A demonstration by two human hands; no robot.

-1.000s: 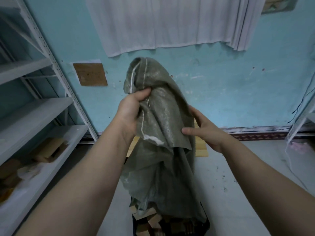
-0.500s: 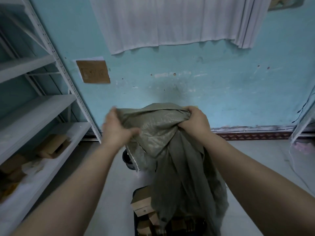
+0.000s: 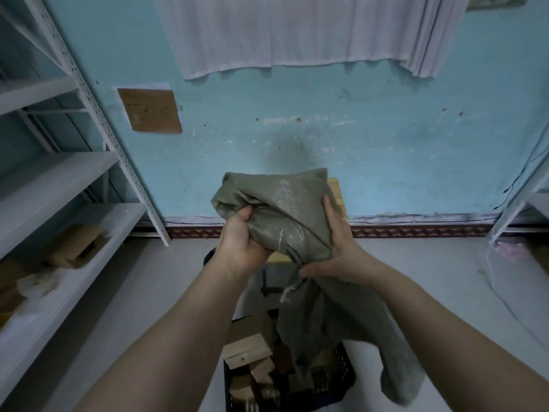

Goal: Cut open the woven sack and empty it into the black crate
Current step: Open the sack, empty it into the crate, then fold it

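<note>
The grey-green woven sack (image 3: 285, 209) is limp and bunched up between my two hands at chest height. My left hand (image 3: 242, 242) grips a gathered fold on its left side. My right hand (image 3: 338, 251) cups the bundle from the right, fingers straight along the cloth and thumb under it. The sack's loose tail hangs down to the right, over the black crate (image 3: 344, 379). The crate stands on the floor below my arms and holds several wooden blocks (image 3: 246, 352).
White metal shelving (image 3: 59, 179) runs along the left, with cardboard boxes (image 3: 74, 245) on the lower shelves. A turquoise wall with a white curtain (image 3: 282, 31) faces me. A wooden stool or table (image 3: 337, 200) stands behind the sack. Another shelf leg (image 3: 517, 203) is at right.
The sack has been gathered into a tighter bundle. My left hand took a new grip lower on the cloth, and my right hand shifted from clutching the top to cupping the side.
</note>
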